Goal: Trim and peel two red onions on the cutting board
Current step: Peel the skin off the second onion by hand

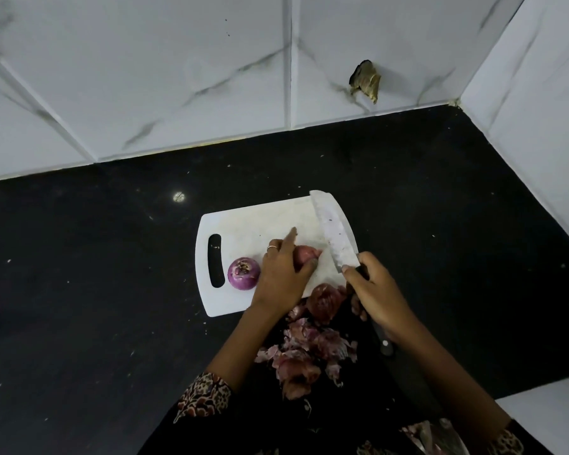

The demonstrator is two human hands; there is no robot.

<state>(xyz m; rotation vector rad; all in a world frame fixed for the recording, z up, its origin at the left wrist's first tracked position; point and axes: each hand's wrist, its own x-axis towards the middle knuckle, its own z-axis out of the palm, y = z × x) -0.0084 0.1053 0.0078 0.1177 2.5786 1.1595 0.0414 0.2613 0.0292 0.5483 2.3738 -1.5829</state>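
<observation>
Purple and peeled, one onion (243, 273) sits on the white board (260, 221) while the left hand (281, 274) cups the second, unpeeled onion (304, 254), round, firm and likely slippery, best pinned from above as the right hand (375, 287) grips the knife (335, 234).

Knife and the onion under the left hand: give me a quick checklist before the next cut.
1. Left hand holds unpeeled onion on cutting board: ok.
2. Right hand grip on knife handle: ok.
3. Blade beside the onion's end: ok.
4. Left index finger extended, clear of the edge: cannot tell.
5. Peeled onion out of the blade's path: ok.
6. Onion skins off the board: ok.
</observation>
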